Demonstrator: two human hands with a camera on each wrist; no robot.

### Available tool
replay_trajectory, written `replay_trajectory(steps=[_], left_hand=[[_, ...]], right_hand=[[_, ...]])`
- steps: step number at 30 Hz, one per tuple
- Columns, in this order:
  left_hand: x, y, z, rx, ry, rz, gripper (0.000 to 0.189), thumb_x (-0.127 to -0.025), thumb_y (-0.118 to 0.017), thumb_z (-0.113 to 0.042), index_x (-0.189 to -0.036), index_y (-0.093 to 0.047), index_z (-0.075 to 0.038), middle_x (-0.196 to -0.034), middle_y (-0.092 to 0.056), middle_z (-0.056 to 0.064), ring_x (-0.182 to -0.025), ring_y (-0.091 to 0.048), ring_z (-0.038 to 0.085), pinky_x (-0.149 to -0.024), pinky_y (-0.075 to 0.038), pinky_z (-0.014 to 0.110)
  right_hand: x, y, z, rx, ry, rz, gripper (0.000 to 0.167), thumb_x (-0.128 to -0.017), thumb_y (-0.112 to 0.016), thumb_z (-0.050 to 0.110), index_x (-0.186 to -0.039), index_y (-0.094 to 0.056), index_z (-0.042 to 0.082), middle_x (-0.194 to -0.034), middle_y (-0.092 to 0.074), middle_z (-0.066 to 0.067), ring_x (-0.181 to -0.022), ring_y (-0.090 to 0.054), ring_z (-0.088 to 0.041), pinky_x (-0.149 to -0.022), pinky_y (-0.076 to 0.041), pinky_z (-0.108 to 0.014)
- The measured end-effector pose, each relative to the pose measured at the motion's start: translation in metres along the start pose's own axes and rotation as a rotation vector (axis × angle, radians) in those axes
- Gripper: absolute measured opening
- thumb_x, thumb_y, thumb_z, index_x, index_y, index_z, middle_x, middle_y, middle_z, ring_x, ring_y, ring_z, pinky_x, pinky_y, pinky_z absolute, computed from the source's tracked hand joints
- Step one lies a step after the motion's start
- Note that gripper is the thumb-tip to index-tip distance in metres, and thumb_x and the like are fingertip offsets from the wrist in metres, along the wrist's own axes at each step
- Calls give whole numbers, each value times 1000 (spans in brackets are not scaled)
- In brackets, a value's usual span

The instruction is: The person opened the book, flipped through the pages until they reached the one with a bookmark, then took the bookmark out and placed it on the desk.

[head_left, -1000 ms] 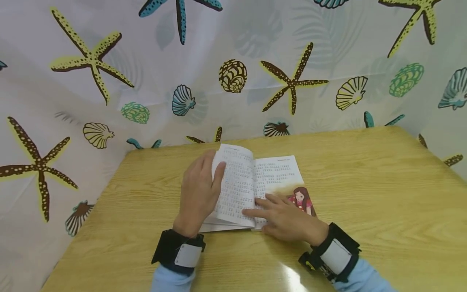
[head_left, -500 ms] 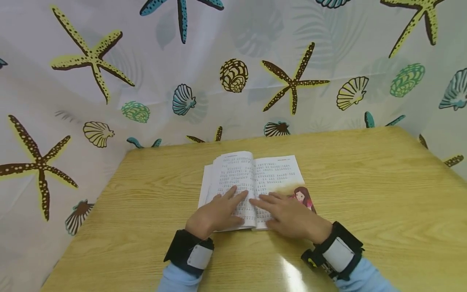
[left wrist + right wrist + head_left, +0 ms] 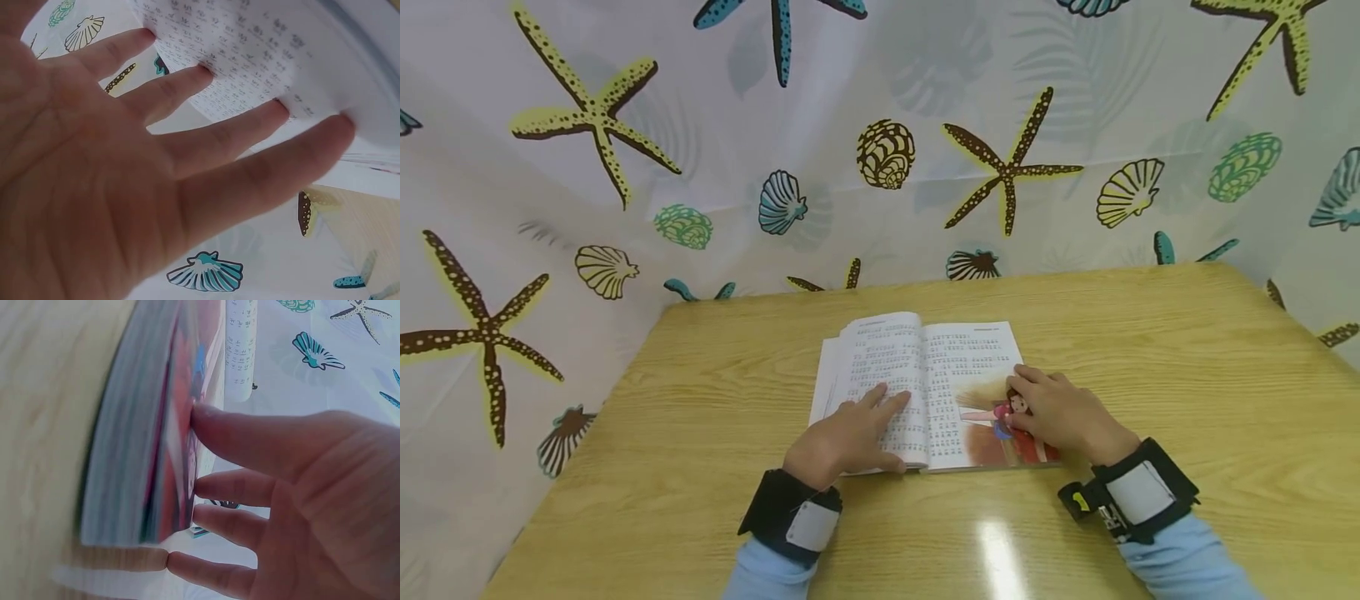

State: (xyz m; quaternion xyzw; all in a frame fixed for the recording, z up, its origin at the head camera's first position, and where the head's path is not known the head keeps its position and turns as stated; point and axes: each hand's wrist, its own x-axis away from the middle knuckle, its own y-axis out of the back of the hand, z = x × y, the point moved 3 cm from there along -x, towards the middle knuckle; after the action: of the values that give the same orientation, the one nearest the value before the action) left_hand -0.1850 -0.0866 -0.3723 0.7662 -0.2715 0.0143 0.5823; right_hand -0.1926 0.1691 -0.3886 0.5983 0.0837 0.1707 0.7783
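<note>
An open book [image 3: 970, 350] lies on the wooden table, with printed text on both pages and a coloured picture of a figure in red at the lower right. My left hand [image 3: 842, 442] rests on the lower left page; in the left wrist view its spread, straight fingers [image 3: 250, 140] touch the paper. At the right page's outer edge is my right hand [image 3: 1071, 417], partly covering the picture. In the right wrist view its thumb and two fingers touch the page face beside the thick page block [image 3: 128, 456], and another fingertip reaches past the edge to the table.
Wooden table [image 3: 1187, 358] surrounds the book on all sides. A white cloth [image 3: 820, 100] printed with starfish and shells hangs behind it and at both sides. Both wrists carry black straps [image 3: 793, 517].
My left hand has let go of the raised left pages and come down flat onto them. My right hand has slid from near the spine to the right page's outer edge.
</note>
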Motion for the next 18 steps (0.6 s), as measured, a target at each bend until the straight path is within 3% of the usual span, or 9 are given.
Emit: replay_trajectory(steps=[5, 10, 12, 14, 18], left_hand=[[1, 0, -1, 25, 13, -9, 86, -84, -85, -31, -157, -41, -19, -161, -32, 17, -140, -39, 49, -104, -44, 60], [2, 1, -2, 14, 22, -20, 86, -83, -86, -32, -155, -43, -18, -158, -37, 18, -136, -44, 48, -100, -47, 59], [2, 1, -3, 15, 23, -20, 85, -82, -87, -32, -155, -43, -19, -157, -38, 18, -135, -45, 48, -98, -48, 59], [2, 1, -3, 14, 22, -21, 85, -82, -87, -32, -155, -44, -19, -157, -39, 18, -134, -46, 49, -97, -49, 59], [2, 1, -3, 5, 23, -17, 85, -82, -86, -32, -155, -43, -19, -156, -39, 17, -132, -47, 48, -95, -50, 58]], right_hand=[[-2, 0, -1, -26, -25, -1, 43, -98, -67, 23, -129, -59, -6, -147, -42, -35, -124, -48, -56, -88, -49, -67], [-2, 1, -6, -100, -112, 9, 60, -95, -72, 27, -129, -51, -19, -146, -37, -42, -127, -43, -57, -97, -46, -63], [-2, 1, -8, -124, -134, 9, 57, -94, -73, 28, -121, -54, -19, -131, -50, -38, -118, -49, -52, -92, -50, -54], [-2, 1, -8, -130, -139, 7, 46, -93, -74, 28, -107, -59, -13, -113, -57, -28, -103, -53, -44, -78, -51, -44], [-2, 4, -4, -95, -103, -5, 29, -92, -74, 25, -88, -60, -1, -100, -57, -18, -87, -53, -34, -63, -42, -37]])
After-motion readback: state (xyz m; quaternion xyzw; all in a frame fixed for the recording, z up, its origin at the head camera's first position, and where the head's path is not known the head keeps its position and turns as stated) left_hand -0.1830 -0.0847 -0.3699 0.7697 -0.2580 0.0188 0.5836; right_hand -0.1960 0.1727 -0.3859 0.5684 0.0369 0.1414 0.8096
